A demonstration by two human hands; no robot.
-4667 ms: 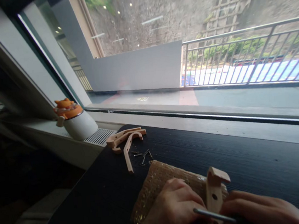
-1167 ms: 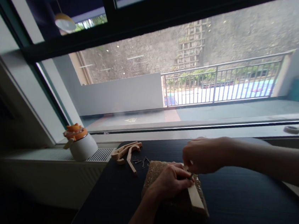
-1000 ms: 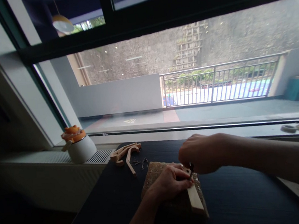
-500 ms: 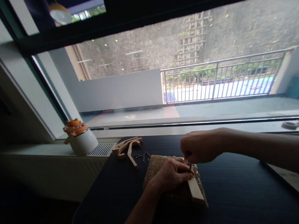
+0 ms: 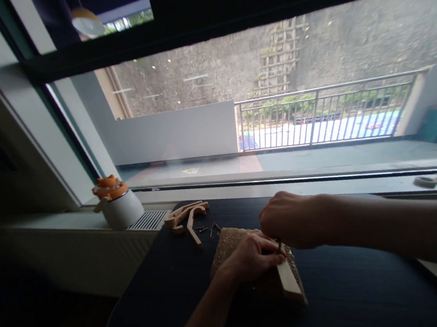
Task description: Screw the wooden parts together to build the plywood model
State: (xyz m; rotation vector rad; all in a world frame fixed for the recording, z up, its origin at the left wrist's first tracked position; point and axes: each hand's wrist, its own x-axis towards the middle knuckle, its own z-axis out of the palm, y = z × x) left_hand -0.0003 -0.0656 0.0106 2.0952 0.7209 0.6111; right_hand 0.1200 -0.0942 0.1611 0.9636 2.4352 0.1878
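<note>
My left hand [image 5: 247, 256] lies over a pale wooden strip [image 5: 289, 281], thumb and fingers closed around its upper part. The strip rests on a brown, bubble-wrapped block [image 5: 226, 240] on the dark table. My right hand [image 5: 283, 221] is a closed fist above the strip's far end. From below it a thin metal tool [image 5: 279, 245] runs down to the wood beside my left fingertips; the fist hides its upper part. To the far left lie curved wooden pieces [image 5: 192, 226] and several small screws [image 5: 212, 229].
A white pot with an orange lid [image 5: 120, 205] stands on the left ledge beside a vent grille [image 5: 150, 220]. Behind the dark table [image 5: 158, 294] runs a window sill [image 5: 213, 191] under a large window. Rolls of tape [image 5: 425, 182] lie on the right sill.
My right fist has turned at the wrist and dropped slightly, shifting a little left, with its forearm lower. My left hand keeps its hold on the strip.
</note>
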